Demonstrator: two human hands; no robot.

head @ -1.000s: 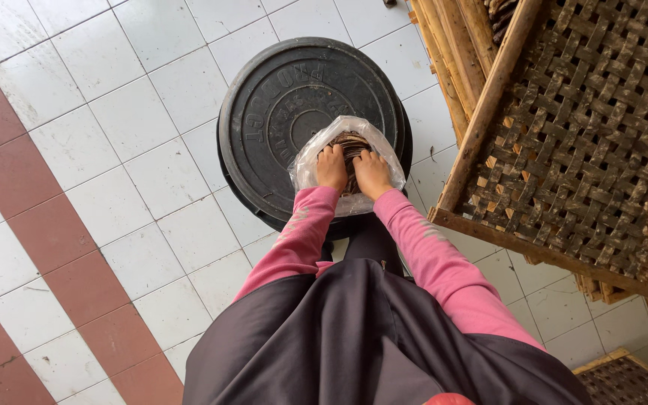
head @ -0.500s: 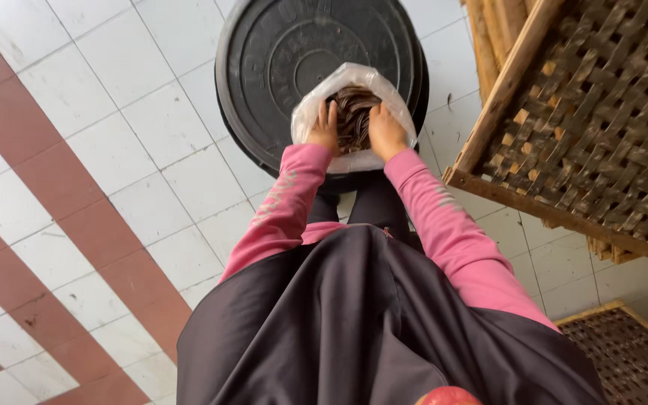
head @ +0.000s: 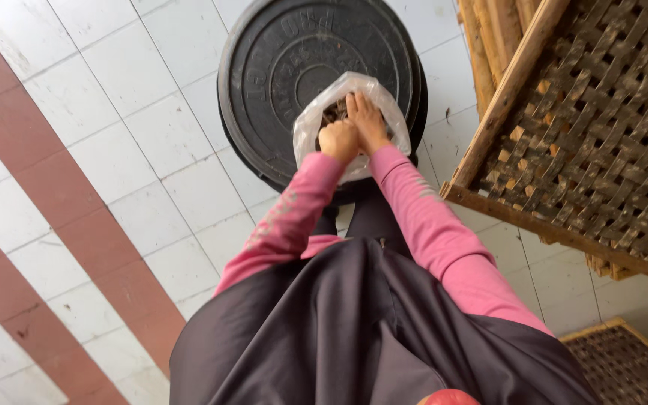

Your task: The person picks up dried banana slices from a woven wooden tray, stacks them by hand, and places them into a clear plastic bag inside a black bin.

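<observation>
- Right now the clear plastic bag [head: 352, 124] sits on top of the round black lid [head: 316, 75], toward the lid's near edge, closest to the person.
- Both hands are at the bag's mouth. The left hand [head: 338, 139] is clenched into a fist, bunching the near rim of the plastic; whether it grips anything besides the plastic I cannot tell.
- Just beside it, the right hand [head: 367, 120] lies flatter, fingers stretched forward and reaching down into the bag, touching the brown stuff inside. I cannot make out whether it is grasping any of that or only pressing on it.
- The bag lies straight ahead of both hands, with its opening turned up and toward the person. The right hand is deeper in, so it is the nearer one to the contents; the left stays on the rim.
- Around the lid: white floor tiles [head: 114, 127] surround it, with reddish-brown striped tiles further off to the lid's left.
- To the lid's right stands a wooden-framed woven rack [head: 601, 127], its frame corner close to the lid's edge but apart from the bag.
- Nearer the person, below that rack, a woven basket [head: 624, 360] sits on the floor, well apart from the lid.
- Nothing stands between the hands and the bag; only the pink sleeves [head: 429, 225] and dark skirt hide the lid's near rim.
</observation>
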